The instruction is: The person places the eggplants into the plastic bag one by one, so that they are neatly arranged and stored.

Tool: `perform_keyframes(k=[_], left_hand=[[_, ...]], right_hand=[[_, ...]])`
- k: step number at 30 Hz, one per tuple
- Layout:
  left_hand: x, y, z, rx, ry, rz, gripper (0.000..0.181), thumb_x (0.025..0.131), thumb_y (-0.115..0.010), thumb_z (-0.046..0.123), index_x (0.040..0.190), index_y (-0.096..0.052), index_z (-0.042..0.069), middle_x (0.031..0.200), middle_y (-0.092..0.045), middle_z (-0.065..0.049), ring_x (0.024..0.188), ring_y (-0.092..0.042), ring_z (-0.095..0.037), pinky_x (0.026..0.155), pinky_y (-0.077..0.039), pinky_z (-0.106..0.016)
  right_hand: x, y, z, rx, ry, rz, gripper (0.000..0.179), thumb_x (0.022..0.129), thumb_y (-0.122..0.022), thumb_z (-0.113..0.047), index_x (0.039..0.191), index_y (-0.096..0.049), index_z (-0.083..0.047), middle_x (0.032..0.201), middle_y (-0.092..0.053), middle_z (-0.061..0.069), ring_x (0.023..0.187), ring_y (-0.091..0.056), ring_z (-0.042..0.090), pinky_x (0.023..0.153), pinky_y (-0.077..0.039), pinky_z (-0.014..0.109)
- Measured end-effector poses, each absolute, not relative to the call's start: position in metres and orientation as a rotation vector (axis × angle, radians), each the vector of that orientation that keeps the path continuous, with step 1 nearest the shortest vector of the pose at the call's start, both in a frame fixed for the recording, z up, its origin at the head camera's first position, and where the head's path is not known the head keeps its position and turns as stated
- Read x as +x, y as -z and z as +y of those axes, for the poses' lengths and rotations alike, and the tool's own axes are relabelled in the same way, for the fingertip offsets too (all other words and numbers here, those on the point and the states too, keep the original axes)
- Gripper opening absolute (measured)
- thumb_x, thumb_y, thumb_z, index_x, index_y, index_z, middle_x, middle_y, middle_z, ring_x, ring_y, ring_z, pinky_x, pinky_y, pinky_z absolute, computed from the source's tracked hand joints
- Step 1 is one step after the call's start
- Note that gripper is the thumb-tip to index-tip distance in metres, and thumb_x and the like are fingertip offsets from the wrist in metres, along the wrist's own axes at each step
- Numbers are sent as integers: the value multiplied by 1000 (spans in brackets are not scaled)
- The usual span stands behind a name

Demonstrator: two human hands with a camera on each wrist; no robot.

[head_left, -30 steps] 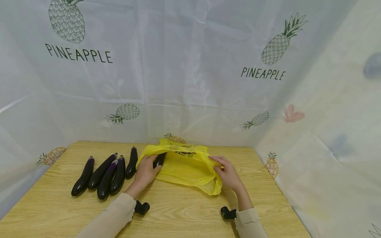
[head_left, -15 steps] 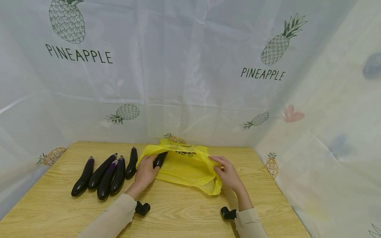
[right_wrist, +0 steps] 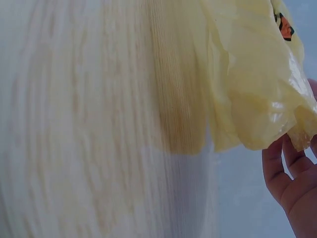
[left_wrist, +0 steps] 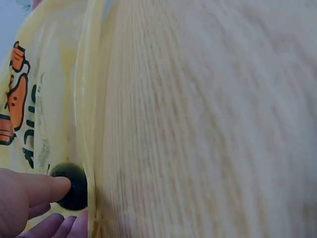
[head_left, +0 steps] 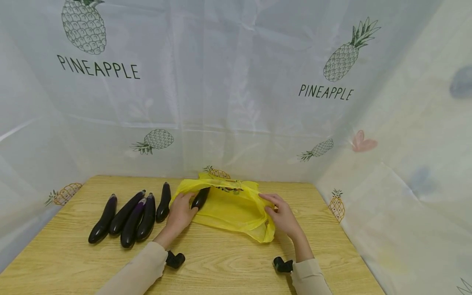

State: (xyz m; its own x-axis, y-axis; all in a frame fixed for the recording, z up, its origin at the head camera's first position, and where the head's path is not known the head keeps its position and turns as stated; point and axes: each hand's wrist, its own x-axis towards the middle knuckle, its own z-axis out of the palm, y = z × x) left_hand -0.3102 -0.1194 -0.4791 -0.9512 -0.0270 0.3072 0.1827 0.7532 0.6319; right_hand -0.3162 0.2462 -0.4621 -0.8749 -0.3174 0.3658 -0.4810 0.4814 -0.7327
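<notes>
A yellow plastic bag (head_left: 230,209) lies on its side on the table, its mouth spread toward me between both hands. Just inside its left part is a dark eggplant (head_left: 200,199). My left hand (head_left: 180,212) is at the left side of the mouth, thumb on the eggplant's rounded end (left_wrist: 74,191) and the other fingers curled below it in the left wrist view. The right hand (head_left: 282,215) pinches the bag's right rim between thumb and fingers; in the right wrist view its fingers (right_wrist: 277,171) curl at the bag's edge.
Several more eggplants (head_left: 132,223) lie on the wooden table (head_left: 221,266) left of the bag, one (head_left: 164,203) close beside my left hand. A curtain (head_left: 236,102) printed with pineapples hangs behind the table. Black camera mounts (head_left: 175,259) sit at both wrists.
The eggplant in the bag has shifted slightly right and deeper into it, away from my left palm. Both hands and the bag have stayed nearly in place.
</notes>
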Motion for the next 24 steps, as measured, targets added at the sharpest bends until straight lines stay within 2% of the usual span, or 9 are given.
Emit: perform_keyframes(k=[4,9,16,24], left_hand=[[-308,477,-121,-134,987,-2653,49,92,-81,5,139,-66,-4,118,-66,-22,104,-65,-36,84,-58,-52],[-308,475,-121,-129,986,-2646,49,92,-81,4,138,-66,-3,116,-65,-21,92,-62,-31,81,-57,-49],[-308,475,-121,-131,961,-2649,49,91,-82,3,137,-67,-3,116,-66,-20,96,-64,-32,83,-58,-50],[-305,471,-123,-133,969,-2662,50,91,-83,6,138,-68,-1,116,-66,-20,89,-67,-30,80,-59,-49]], right_hand=[[-317,462,246,681,-1356,-2559,49,104,-62,6,147,-66,-16,141,-61,11,98,-56,25,65,-49,25],[-318,463,246,652,-1352,-2590,51,104,-61,5,148,-65,-20,142,-60,8,97,-56,25,65,-48,25],[-317,463,248,659,-1357,-2585,51,105,-62,5,148,-65,-20,142,-60,8,99,-56,26,67,-50,25],[-317,463,248,661,-1369,-2576,50,105,-62,4,148,-65,-20,142,-60,8,101,-56,27,68,-50,25]])
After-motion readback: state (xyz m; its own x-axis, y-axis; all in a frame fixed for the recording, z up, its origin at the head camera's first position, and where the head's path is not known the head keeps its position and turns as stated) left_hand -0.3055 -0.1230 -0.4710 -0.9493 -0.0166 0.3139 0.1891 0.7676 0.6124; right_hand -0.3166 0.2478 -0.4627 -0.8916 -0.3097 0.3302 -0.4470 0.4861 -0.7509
